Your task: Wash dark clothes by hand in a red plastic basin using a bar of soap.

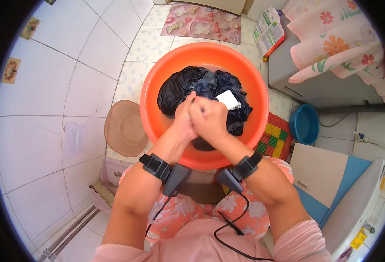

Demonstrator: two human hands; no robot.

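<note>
An orange plastic basin point(204, 52) stands before me, with dark wet clothes point(179, 86) lying in shallow cloudy water. My left hand point(184, 119) and my right hand point(209, 113) are pressed together above the clothes. The right fingers are curled into a fist against the left palm. Whether any cloth is gripped between them is hidden. Just beyond the right knuckles is a small white rectangular thing point(227, 99), with fine stripes at its lower edge. I cannot tell whether the right hand touches it. Dark straps with grey devices sit around both wrists.
Left of the basin lies a brown plastic lid or basin point(125, 127). To the right are a woven mat point(274, 134), a blue basin point(304, 124) and a white-and-blue cabinet point(318, 173). A grey appliance point(284, 70) carries a detergent bag point(269, 34) and a floral cloth point(333, 42). A pink mat point(200, 23) lies beyond.
</note>
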